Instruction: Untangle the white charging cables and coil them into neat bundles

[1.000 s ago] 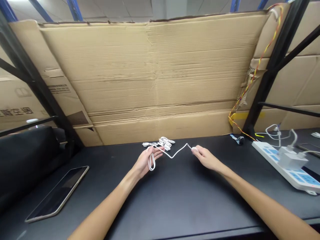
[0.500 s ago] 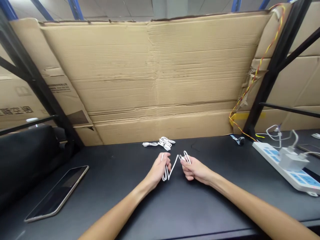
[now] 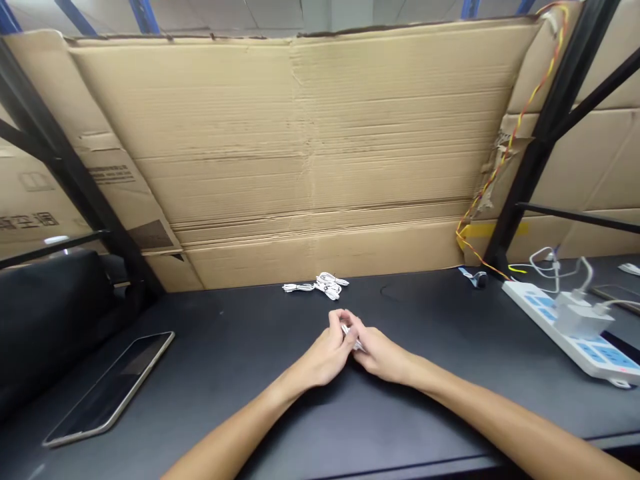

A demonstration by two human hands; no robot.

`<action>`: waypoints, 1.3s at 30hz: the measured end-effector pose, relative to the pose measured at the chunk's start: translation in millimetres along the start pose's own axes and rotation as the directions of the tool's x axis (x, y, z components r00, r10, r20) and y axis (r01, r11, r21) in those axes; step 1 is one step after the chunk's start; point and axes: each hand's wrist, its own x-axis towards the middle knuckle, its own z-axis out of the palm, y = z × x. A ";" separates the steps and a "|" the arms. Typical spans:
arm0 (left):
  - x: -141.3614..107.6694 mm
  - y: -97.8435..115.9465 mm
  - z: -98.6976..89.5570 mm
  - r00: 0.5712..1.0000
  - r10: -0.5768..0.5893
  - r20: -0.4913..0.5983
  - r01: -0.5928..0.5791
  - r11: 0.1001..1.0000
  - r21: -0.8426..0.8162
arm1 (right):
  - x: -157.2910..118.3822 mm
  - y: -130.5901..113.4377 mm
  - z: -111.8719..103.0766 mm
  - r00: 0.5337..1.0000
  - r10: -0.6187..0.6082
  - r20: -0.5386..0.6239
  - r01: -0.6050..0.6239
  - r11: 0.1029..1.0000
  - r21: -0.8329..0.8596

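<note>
My left hand [image 3: 327, 350] and my right hand [image 3: 380, 353] meet over the middle of the black table. Between their closed fingers is a white cable [image 3: 354, 339], gathered into a small bundle and mostly covered by the fingers. Both hands grip it, with the fingertips touching. Behind them, close to the cardboard, lies a pile of coiled white cables [image 3: 329, 285].
A phone [image 3: 113, 390] lies on the table [image 3: 225, 373] at the left, beside a black bag [image 3: 55, 320]. At the right are a white power strip [image 3: 565, 330] with plugged-in adapters and a watch-like object [image 3: 479, 279]. Cardboard [image 3: 310, 153] stands behind.
My hands have come together. The cable loops that hung from my left hand and the strand stretched between the hands are now gathered inside the fingers.
</note>
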 end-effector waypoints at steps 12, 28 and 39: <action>10.5 -14.9 -9.2 0.953 -0.237 0.187 0.267 0.951 -0.154 | 1.8 18.4 -17.7 0.996 -0.078 -0.050 0.060 0.956 -0.287; 17.8 -30.2 -20.1 0.961 -0.272 0.040 0.275 0.941 -0.199 | 7.3 80.0 -57.1 0.854 0.293 -0.430 -0.499 0.698 -0.514; 18.7 -27.7 -17.5 0.979 -0.201 -0.016 0.200 0.979 -0.040 | 8.2 52.9 -58.8 0.875 0.347 -0.336 -0.464 0.798 -0.385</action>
